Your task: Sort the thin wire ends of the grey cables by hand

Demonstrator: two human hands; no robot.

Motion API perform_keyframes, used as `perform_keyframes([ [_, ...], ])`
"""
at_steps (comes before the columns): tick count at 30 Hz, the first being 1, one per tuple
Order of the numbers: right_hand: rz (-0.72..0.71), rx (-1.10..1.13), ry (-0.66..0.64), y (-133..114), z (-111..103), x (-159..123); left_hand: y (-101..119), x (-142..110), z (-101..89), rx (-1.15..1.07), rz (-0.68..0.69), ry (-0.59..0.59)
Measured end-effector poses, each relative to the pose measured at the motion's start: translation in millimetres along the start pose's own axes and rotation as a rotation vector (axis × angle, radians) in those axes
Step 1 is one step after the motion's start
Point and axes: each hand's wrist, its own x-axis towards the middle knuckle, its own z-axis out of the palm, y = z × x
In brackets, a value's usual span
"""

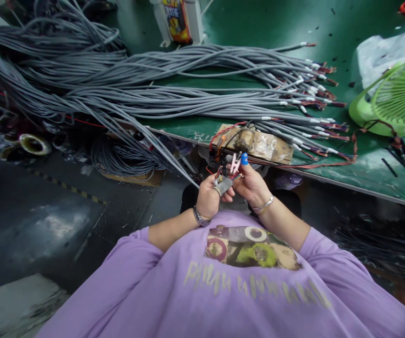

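In front of the purple shirt, my left hand (pixel 207 199) is closed around the end of a grey cable (pixel 184 173). Its thumb wears a grey wrap, and thin coloured wires (pixel 220 174) fan out beside it. My right hand (pixel 253 185) is close against it, with a blue cover on the thumb. Between its thumb and fingers is a small pink clip-like piece (pixel 235 163); its exact kind is too small to tell. The fingertips of both hands meet near the wire ends and partly hide them.
Long bundles of grey cables (pixel 174 101) stretch over the green table (pixel 269 23), their stripped ends pointing right. A taped brown block (pixel 259 143) sits at the table edge just beyond my hands. A green fan (pixel 400 94) stands at right; coiled cable (pixel 132 159) lies below the table.
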Motion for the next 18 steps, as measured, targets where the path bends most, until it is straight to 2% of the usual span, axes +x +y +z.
perform_keyframes([
  [10,-0.049,0.028,0.020,1.5,3.3,-0.6,1.4,-0.8,-1.0,0.015,-0.029,-0.018],
  [18,-0.011,0.014,0.005,0.9,3.3,-1.4,3.7,2.7,1.2,0.033,-0.031,-0.024],
])
